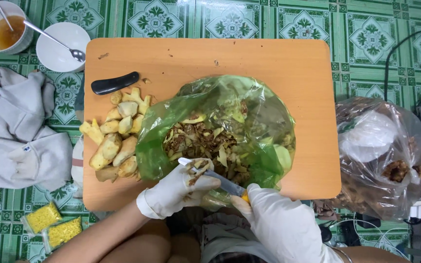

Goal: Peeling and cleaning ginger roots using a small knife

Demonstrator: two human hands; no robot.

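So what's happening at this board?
A person in white gloves is peeling ginger over a green plastic bag full of peelings. The left hand grips a piece; the right hand works a knife against it. Peeled ginger pieces are piled on the wooden board, left of the bag.

Both hands are in white gloves, working right over a green plastic bag [249,122] full of brownish peelings on an orange board [278,58]. The left hand [179,190] is curled around a small piece with scraps stuck to the glove, and the right hand [276,219] holds a knife [215,178] with its blade laid across toward the left fingers. A pile of peeled ginger pieces [115,143] sits just left of the bag, with a black curved handle-like thing [114,83] above it. Off the board: a white bowl with a spoon [62,46], a grey cloth [18,129], and a clear bag [383,151] on the right.
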